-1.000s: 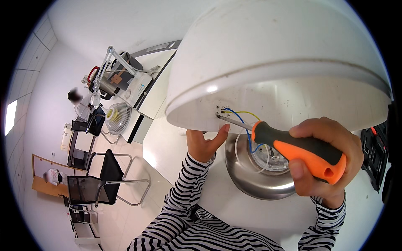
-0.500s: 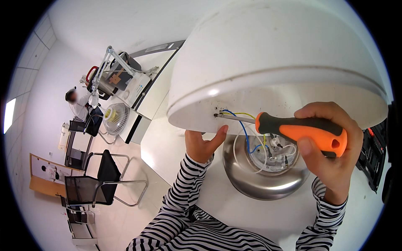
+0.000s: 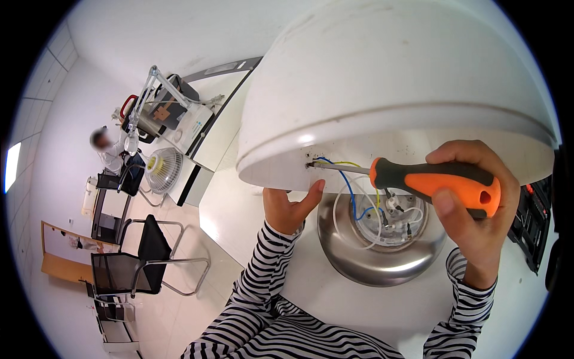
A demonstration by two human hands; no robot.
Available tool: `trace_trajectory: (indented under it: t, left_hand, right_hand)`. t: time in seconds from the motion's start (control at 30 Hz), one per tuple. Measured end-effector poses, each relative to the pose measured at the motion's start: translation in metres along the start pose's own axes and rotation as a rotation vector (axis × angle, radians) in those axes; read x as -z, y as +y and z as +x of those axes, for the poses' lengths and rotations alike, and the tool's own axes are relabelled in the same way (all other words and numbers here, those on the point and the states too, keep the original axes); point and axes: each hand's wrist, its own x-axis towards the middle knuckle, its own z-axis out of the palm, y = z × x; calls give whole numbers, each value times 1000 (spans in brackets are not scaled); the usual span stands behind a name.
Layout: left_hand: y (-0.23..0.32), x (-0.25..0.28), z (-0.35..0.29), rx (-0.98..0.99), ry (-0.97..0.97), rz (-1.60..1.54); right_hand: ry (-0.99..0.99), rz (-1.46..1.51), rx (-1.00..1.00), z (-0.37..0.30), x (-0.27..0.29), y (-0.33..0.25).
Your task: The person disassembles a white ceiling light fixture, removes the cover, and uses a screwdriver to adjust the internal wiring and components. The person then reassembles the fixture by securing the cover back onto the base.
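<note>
One screwdriver point(image 3: 445, 182), right of centre, is grasped in my right hand point(image 3: 481, 206), tip at one white dome point(image 3: 394, 60), upper right. My left hand point(image 3: 288, 210) grips the dome's lower edge. Below: one metal base point(image 3: 382, 268), white table point(image 3: 353, 306). Far left: one fan point(image 3: 163, 170).

The top edge cuts off the white dome point(image 3: 394, 72). At centre, it hides most fingers of the left hand point(image 3: 286, 210) and the upper part of the metal base point(image 3: 382, 268). Upper left, a seated person's point(image 3: 112, 157) head is blurred.
</note>
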Motion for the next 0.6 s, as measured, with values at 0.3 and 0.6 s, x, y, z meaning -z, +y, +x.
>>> trace_trajectory:
  t: [0.3,0.6]
  left_hand:
    - [-1,2,0,5,-20,7]
    - [-1,2,-1,33,-30,-34]
  right_hand:
    - [-7,-7,-5,1,0,-2]
    - [-14,-32,-8,1,0,-2]
